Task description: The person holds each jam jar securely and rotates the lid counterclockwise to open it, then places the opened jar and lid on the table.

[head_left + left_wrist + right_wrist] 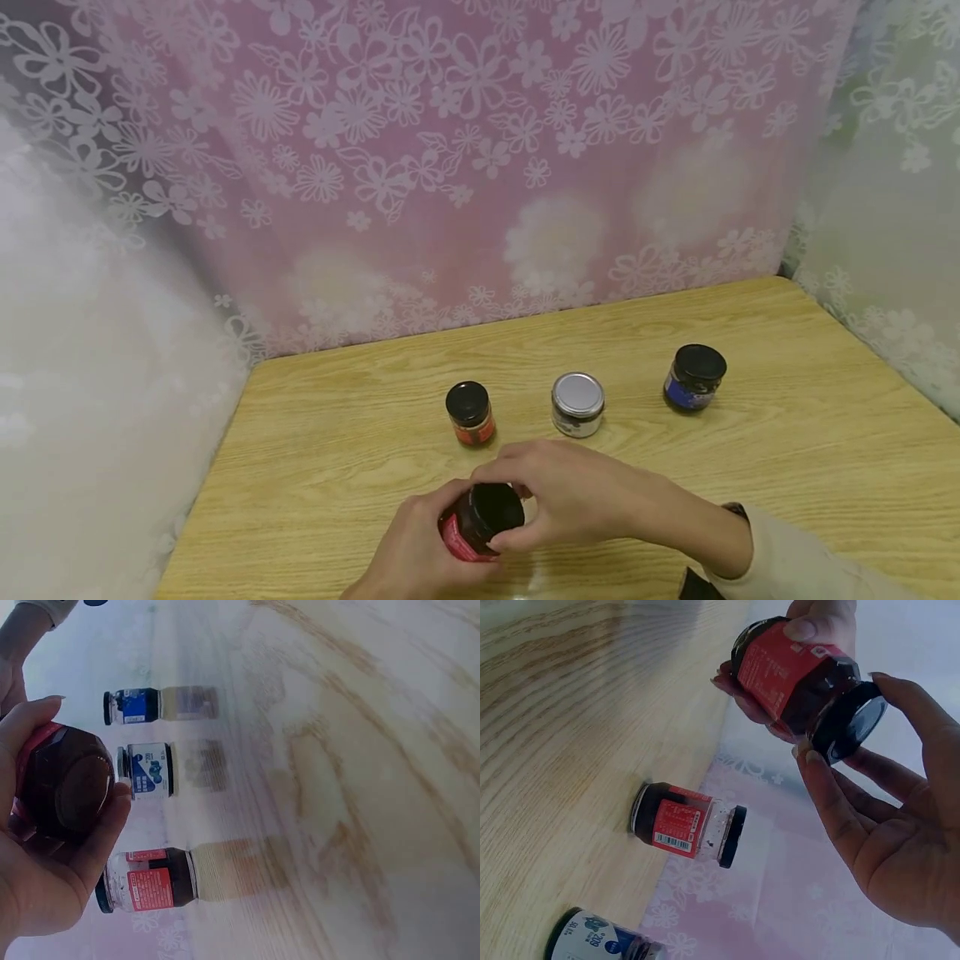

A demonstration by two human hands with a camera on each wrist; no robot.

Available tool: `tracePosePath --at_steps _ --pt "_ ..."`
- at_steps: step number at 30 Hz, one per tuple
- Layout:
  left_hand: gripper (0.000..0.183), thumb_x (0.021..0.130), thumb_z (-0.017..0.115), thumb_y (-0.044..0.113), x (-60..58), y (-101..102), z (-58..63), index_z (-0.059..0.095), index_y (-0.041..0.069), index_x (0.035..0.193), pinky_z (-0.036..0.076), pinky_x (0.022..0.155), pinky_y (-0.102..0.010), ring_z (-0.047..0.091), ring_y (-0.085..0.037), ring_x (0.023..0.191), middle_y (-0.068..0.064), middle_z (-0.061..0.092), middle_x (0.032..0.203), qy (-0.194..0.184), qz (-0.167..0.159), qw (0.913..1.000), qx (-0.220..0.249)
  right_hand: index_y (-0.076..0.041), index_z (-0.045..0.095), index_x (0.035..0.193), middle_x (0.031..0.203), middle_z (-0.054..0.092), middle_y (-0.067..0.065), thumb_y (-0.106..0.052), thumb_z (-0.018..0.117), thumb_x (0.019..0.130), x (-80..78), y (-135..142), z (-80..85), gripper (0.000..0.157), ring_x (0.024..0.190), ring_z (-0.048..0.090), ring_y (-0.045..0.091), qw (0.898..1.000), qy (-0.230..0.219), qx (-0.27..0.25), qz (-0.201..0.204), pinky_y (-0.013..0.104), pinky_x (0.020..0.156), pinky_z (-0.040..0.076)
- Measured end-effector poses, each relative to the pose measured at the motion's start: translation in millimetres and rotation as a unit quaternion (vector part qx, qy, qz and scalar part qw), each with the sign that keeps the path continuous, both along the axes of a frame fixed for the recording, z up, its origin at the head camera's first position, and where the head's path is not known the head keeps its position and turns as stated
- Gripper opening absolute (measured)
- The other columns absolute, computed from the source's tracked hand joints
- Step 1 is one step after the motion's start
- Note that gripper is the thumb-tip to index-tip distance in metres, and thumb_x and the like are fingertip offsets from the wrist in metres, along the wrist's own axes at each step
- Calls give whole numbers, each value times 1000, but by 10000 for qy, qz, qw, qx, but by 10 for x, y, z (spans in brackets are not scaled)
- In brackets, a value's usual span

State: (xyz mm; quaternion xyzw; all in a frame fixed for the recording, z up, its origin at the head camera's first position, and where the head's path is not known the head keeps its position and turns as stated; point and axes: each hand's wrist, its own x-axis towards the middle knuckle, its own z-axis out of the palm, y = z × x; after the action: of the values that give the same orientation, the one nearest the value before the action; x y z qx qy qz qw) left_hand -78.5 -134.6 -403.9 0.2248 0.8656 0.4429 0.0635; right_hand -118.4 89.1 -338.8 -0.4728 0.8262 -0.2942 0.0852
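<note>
My left hand (423,537) grips the body of a dark glass jar (810,694) with a red label and a black lid (849,724). The jar is held up off the table and tilted, its base facing the left wrist camera. Thumb and fingers of my right hand (889,832) pinch the rim of that lid from both sides. The lid sits on the jar's mouth. Just beyond my hands, a smaller jar (471,414) with an orange-red label and black lid stands upright on the table.
A silver-lidded jar (577,404) with a white and blue label stands behind my right hand. Farther right is a black-lidded jar (694,377) with a blue label. A small black object (697,585) lies by the right sleeve. Floral curtains (480,167) edge the wooden table (322,433).
</note>
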Motion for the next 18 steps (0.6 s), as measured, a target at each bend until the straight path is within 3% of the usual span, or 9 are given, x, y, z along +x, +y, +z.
tracePosePath --at_steps 4,8,11,18 --pt "60 68 84 43 7 -16 -2 61 20 118 51 72 -23 60 -3 84 12 65 99 -205 90 9997 -107 -25 59 128 107 58 -16 -53 66 85 3 10 8 52 84 54 -2 9995 -288 146 -73 18 74 46" --pt "58 68 84 43 7 -21 2 61 22 117 51 73 -24 61 -4 85 13 64 100 -89 358 9986 -390 -23 50 138 114 57 -14 -67 55 84 35 0 4 70 84 55 -2 9903 -1082 442 -749 23 72 49" --pt "59 68 84 44 4 -17 14 62 22 117 52 73 -25 60 -4 86 12 65 103 102 471 9967 -657 -22 51 136 102 57 -14 -72 49 83 66 -44 -21 73 77 55 -2 9803 -1416 587 -1244 25 66 47" --pt "57 66 83 46 7 -7 17 62 21 113 50 66 -25 59 -3 80 11 65 97 458 575 9896 -1239 -18 61 118 79 54 -15 -67 55 84 118 -138 -120 59 65 51 0 9820 -1063 451 -1497 23 59 45"
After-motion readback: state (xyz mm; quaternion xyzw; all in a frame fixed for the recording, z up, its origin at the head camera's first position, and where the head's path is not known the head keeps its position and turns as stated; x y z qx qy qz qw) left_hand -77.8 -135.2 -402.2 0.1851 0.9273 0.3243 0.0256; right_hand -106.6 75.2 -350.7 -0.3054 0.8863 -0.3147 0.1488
